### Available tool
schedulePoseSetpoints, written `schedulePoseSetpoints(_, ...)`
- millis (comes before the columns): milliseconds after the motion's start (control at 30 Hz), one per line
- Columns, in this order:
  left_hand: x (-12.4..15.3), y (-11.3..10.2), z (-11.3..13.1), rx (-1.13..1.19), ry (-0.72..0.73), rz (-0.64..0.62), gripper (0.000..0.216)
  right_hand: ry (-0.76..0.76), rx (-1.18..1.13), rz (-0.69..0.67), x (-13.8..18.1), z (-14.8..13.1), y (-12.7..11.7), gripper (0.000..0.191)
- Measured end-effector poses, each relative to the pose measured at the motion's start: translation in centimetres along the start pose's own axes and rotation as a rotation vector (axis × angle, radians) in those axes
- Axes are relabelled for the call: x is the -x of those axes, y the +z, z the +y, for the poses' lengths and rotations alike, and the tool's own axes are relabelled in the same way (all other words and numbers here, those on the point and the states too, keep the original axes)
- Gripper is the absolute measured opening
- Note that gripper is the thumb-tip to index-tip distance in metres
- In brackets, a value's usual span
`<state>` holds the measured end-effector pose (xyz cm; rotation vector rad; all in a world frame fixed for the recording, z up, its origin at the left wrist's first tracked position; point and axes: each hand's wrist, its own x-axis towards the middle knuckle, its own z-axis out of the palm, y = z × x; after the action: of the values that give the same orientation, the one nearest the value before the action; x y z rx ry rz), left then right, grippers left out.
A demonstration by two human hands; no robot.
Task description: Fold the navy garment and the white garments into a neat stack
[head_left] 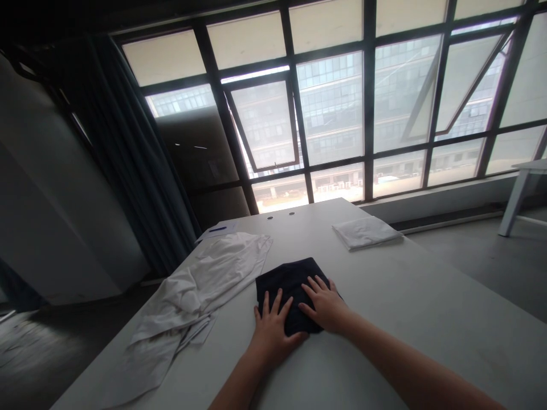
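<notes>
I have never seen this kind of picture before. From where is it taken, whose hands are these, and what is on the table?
There is no machine here. This single picture comes from a camera worn on a person's head, looking forward and down, so the two bare hands belong to the wearer. The left hand and right hand rest spread on a folded dark cloth; neither grips it. Beneath is a white table. Left of the dark cloth lies a rumpled white cloth; beyond that, a pen. Farther back on the right is a folded white cloth.
</notes>
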<state>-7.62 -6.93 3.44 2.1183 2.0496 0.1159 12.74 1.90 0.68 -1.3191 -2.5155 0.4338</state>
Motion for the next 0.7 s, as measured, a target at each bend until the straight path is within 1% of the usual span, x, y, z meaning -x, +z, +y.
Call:
schedulePoseSetpoints(500, -0.33, 0.52, -0.23, -0.008, 0.006, 0.023, 0.100, -0.001, 0.012, -0.005, -0.08, -0.01, -0.05, 0.080)
schedulePoseSetpoints(700, -0.28, 0.43, -0.10, -0.020, 0.003, 0.012, 0.101, -0.004, 0.011, 0.004, -0.03, -0.05, -0.04, 0.080)
